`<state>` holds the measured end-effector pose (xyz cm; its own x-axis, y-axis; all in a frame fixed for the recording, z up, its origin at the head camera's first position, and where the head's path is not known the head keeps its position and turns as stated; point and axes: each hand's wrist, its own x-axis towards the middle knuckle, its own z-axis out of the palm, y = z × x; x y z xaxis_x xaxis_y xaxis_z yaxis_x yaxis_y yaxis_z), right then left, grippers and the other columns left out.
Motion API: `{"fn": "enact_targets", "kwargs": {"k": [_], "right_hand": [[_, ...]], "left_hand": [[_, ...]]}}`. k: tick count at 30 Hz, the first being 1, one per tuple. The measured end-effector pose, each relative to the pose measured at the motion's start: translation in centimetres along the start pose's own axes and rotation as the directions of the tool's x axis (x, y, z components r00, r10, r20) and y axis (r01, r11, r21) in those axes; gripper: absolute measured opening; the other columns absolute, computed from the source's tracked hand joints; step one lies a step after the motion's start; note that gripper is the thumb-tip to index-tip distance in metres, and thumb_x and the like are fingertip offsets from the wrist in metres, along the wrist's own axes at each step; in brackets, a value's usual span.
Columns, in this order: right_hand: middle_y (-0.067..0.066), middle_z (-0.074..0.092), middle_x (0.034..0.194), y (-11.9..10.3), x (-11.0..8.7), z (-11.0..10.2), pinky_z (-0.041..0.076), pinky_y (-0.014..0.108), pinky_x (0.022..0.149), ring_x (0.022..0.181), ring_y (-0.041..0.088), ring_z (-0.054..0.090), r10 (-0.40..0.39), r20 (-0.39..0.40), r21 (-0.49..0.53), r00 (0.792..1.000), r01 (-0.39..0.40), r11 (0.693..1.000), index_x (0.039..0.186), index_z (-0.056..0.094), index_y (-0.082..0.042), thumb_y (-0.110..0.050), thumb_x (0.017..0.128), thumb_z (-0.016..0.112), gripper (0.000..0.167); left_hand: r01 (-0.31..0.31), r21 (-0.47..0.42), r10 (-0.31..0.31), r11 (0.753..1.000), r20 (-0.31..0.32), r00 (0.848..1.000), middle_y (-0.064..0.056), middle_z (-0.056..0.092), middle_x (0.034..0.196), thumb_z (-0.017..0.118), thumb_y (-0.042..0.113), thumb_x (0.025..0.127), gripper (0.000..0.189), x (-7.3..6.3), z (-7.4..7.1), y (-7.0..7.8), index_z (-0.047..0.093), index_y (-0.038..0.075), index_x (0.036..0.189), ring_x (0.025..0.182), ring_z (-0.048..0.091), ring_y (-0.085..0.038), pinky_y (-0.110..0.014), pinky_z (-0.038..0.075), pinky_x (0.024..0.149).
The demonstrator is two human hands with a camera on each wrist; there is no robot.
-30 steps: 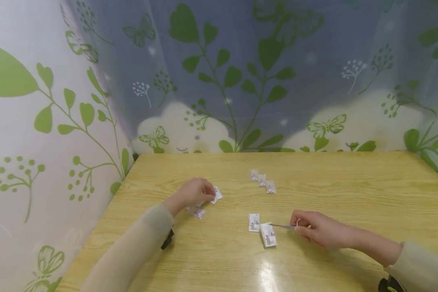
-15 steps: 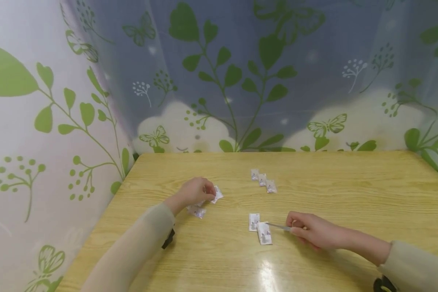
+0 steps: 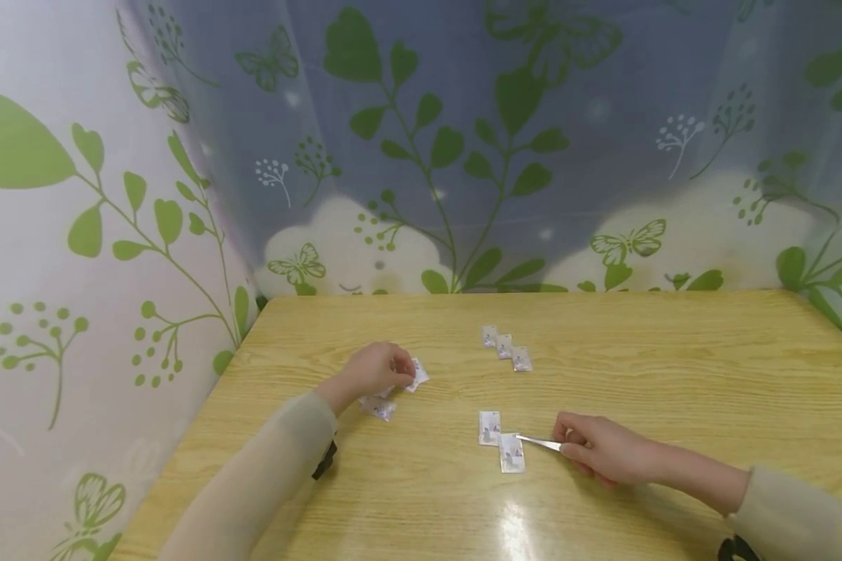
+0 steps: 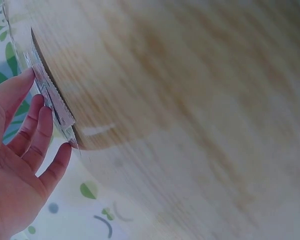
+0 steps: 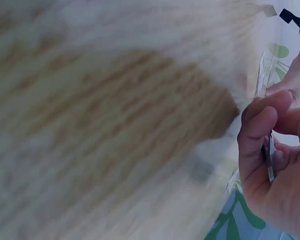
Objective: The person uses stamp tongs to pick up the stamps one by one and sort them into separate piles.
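Note:
My right hand (image 3: pixel 610 448) grips a pair of metal tweezers (image 3: pixel 540 443), whose tips are right at the upper right corner of a small white printed packet (image 3: pixel 511 453). That packet sits corner to corner with a similar packet (image 3: pixel 489 428) on its upper left. In the right wrist view, the tweezers (image 5: pixel 270 160) run through the curled fingers. On the left, my left hand (image 3: pixel 379 368) rests its loosely bent fingers on a small group of packets (image 3: pixel 418 374), partly hidden beneath it. The left wrist view has thumb and fingertips touching these packets (image 4: pixel 52 95).
Three smaller packets (image 3: pixel 504 347) lie in a diagonal row farther back on the wooden table (image 3: pixel 673 358). One clear-edged packet (image 3: pixel 379 407) pokes out below the left hand. A patterned curtain (image 3: pixel 421 156) hangs behind the table and along its left side.
The right hand and tweezers have moved slightly left with the packet. It overlapped its neighbour half a second ago and now sits lower, meeting it at the corner. The left hand stays put.

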<state>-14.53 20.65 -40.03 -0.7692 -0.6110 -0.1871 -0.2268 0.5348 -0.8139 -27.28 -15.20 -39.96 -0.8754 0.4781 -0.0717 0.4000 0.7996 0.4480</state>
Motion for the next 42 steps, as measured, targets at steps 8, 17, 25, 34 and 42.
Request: {"fn": "enact_targets", "kwargs": {"k": [8, 17, 25, 34, 42], "right_hand": [[-0.011, 0.051, 0.068, 0.1, -1.3, -1.6, 0.035, 0.024, 0.049, 0.053, 0.002, 0.039, -0.097, -0.045, -0.35, 0.994, 0.076, 0.934, 0.102, 0.055, -0.016, -0.018, 0.098, 0.058, 0.005], [-0.016, 0.061, 0.081, 0.1, -1.2, -2.4, 0.042, 0.023, 0.052, 0.062, -0.003, 0.049, -0.211, -0.03, -0.492, 0.977, 0.169, 0.854, 0.097, 0.058, -0.023, -0.016, 0.091, 0.068, 0.013], [-0.017, 0.059, 0.079, 0.0, -0.7, -1.9, 0.041, 0.023, 0.053, 0.061, -0.002, 0.047, -0.21, -0.021, -0.494, 0.978, 0.172, 0.852, 0.095, 0.058, -0.024, -0.016, 0.091, 0.068, 0.013], [-0.017, 0.06, 0.079, -0.4, -0.2, -1.6, 0.043, 0.023, 0.054, 0.062, -0.002, 0.049, -0.222, -0.024, -0.484, 0.975, 0.183, 0.856, 0.095, 0.058, -0.023, -0.015, 0.091, 0.068, 0.012], [-0.016, 0.06, 0.08, -0.5, -0.2, -1.6, 0.045, 0.025, 0.056, 0.066, -0.002, 0.052, -0.219, -0.013, -0.489, 0.976, 0.184, 0.852, 0.095, 0.059, -0.022, -0.016, 0.091, 0.068, 0.011]], "left_hand": [[0.004, -0.007, -0.004, 1.0, 0.002, 1.0, 0.012, 0.063, 0.082, 0.076, 0.019, 0.085, 0.009, 0.1, 0.1, -0.2, 0.068, 0.023, 0.081, 0.077, 0.055, -0.011, -0.034, 0.046, 0.075], [-0.009, 0.006, 0.009, 1.0, -0.003, 1.0, 0.012, 0.062, 0.08, 0.076, 0.019, 0.085, 0.011, 0.0, 0.0, -0.3, 0.068, 0.024, 0.08, 0.078, 0.056, -0.009, -0.034, 0.046, 0.076], [0.003, -0.012, -0.003, 1.0, -0.004, 1.0, 0.013, 0.062, 0.082, 0.076, 0.02, 0.085, 0.01, 0.0, 0.1, -0.2, 0.068, 0.024, 0.08, 0.078, 0.054, -0.011, -0.034, 0.045, 0.075], [0.005, -0.001, -0.005, 1.0, -0.011, 1.0, 0.012, 0.062, 0.082, 0.075, 0.02, 0.085, 0.009, 0.1, 0.0, -0.3, 0.068, 0.024, 0.081, 0.078, 0.054, -0.011, -0.034, 0.046, 0.074], [0.019, -0.019, -0.019, 1.0, 0.007, 1.0, 0.012, 0.063, 0.082, 0.075, 0.02, 0.085, 0.009, 0.0, 0.1, -0.2, 0.068, 0.023, 0.082, 0.079, 0.055, -0.011, -0.035, 0.046, 0.077]]}}
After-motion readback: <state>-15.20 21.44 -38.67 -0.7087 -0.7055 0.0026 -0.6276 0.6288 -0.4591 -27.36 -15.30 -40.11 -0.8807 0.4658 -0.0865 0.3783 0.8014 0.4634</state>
